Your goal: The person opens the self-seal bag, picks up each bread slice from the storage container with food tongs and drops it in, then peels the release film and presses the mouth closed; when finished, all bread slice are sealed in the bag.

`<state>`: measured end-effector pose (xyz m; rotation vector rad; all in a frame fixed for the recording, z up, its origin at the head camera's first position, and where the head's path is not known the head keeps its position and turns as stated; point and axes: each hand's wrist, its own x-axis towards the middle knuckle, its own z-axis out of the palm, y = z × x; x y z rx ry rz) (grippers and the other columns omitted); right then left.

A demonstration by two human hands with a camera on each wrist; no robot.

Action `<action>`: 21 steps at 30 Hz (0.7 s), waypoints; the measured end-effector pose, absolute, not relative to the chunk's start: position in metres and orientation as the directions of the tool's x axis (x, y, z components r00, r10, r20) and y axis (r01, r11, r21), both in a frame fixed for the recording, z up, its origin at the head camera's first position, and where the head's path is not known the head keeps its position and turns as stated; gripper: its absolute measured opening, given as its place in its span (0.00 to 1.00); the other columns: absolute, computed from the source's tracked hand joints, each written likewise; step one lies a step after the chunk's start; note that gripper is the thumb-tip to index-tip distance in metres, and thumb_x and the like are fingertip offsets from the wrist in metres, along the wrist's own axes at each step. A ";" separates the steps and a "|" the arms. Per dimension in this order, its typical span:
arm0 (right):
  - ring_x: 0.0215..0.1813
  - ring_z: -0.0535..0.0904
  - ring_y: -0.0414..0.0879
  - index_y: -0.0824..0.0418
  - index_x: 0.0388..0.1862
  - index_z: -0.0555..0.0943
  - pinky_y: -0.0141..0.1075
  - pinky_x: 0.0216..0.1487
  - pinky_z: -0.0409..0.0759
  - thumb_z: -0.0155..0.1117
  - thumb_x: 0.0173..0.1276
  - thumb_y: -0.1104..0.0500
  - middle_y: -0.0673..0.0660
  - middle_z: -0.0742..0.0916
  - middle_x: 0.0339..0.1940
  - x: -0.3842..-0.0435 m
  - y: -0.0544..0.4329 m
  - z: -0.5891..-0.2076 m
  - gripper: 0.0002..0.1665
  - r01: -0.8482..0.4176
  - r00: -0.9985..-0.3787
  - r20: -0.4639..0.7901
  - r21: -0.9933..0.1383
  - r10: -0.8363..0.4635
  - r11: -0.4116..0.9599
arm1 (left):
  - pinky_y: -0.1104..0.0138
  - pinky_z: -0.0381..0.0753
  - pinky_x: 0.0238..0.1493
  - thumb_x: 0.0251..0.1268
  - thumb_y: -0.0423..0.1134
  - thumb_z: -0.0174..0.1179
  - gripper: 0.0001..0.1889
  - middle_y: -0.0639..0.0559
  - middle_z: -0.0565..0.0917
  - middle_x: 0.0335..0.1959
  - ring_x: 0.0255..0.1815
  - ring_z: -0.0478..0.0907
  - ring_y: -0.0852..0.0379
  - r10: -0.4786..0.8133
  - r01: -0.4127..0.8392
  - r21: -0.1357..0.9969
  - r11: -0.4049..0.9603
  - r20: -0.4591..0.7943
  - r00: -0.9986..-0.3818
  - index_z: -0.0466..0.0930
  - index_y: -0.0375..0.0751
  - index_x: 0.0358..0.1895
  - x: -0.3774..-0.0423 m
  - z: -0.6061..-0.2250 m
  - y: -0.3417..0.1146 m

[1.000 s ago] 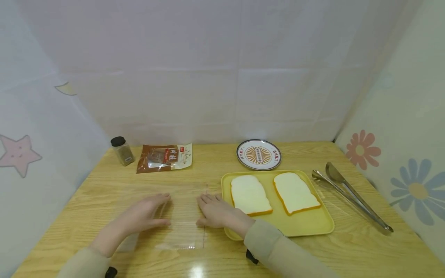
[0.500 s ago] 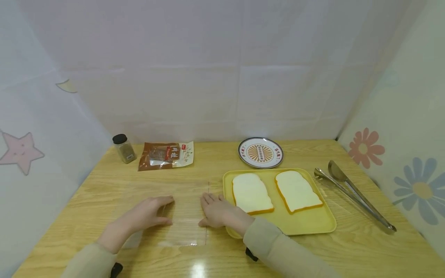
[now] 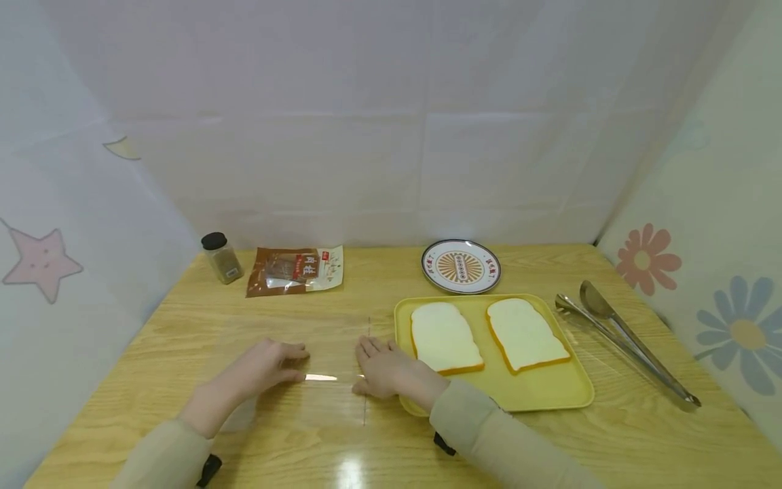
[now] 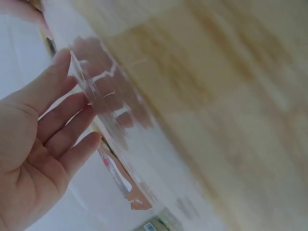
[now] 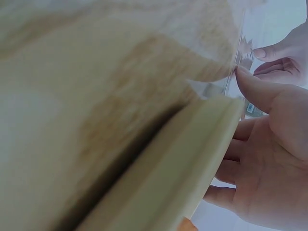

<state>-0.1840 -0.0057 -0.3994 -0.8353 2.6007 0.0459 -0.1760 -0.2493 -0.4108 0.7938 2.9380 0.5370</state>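
Note:
A clear, flat plastic sheet or bag (image 3: 332, 407) lies on the wooden table, with a thin dark line down its right side. My left hand (image 3: 265, 370) is at the plastic's middle-left, thumb and fingers loosely spread; in the left wrist view its fingertips (image 4: 62, 57) meet the clear film. Over the dark-lined side, my right hand (image 3: 386, 370) lies palm down with fairly straight fingers. The right wrist view shows its thumb at the plastic. Two toast-shaped bread slices (image 3: 446, 336) sit on a yellow tray (image 3: 489, 401) just right of that hand.
Metal tongs (image 3: 595, 300) lie right of the tray, and a patterned round plate (image 3: 461, 267) is behind it. A brown-and-white food packet (image 3: 293, 270) and a black-lidded jar (image 3: 222, 259) stand at the back left. Cloth walls (image 3: 342, 149) enclose the table (image 3: 287, 468).
The left hand has shifted slightly to the right, while the right hand stays nearly in place. A bright glint now shows on the plastic between the hands. The view has drifted a little.

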 end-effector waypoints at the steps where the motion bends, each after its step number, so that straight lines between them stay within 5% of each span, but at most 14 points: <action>1: 0.78 0.46 0.47 0.58 0.76 0.50 0.46 0.78 0.51 0.49 0.70 0.37 0.53 0.52 0.78 -0.184 -0.006 -0.399 0.45 -0.566 -0.738 -0.388 -0.088 -0.552 0.820 | 0.51 0.80 0.52 0.54 0.40 0.67 0.19 0.34 0.81 0.51 0.50 0.80 0.37 0.499 0.484 0.342 0.806 0.050 -0.865 0.82 0.33 0.48 -0.176 -0.411 -0.249; 7: 0.78 0.47 0.47 0.59 0.76 0.51 0.46 0.78 0.51 0.50 0.70 0.38 0.54 0.54 0.78 -0.183 -0.006 -0.397 0.44 -0.570 -0.741 -0.383 -0.076 -0.552 0.818 | 0.53 0.82 0.49 0.55 0.37 0.66 0.14 0.36 0.84 0.47 0.46 0.83 0.40 0.506 0.503 0.312 0.806 0.077 -0.859 0.85 0.35 0.44 -0.178 -0.411 -0.247; 14: 0.78 0.46 0.47 0.59 0.76 0.50 0.46 0.78 0.50 0.48 0.71 0.39 0.55 0.52 0.78 -0.182 -0.005 -0.394 0.43 -0.566 -0.735 -0.397 -0.085 -0.549 0.820 | 0.73 0.81 0.30 0.55 0.33 0.65 0.01 0.55 0.86 0.27 0.25 0.79 0.66 0.549 0.556 0.299 0.775 0.117 -0.828 0.85 0.43 0.29 -0.183 -0.411 -0.245; 21: 0.78 0.47 0.47 0.59 0.76 0.50 0.47 0.78 0.51 0.48 0.71 0.39 0.55 0.52 0.78 -0.183 -0.006 -0.393 0.43 -0.575 -0.732 -0.395 -0.078 -0.555 0.814 | 0.74 0.80 0.29 0.55 0.32 0.65 0.04 0.56 0.85 0.25 0.24 0.78 0.67 0.545 0.554 0.279 0.784 0.116 -0.830 0.84 0.45 0.27 -0.185 -0.409 -0.245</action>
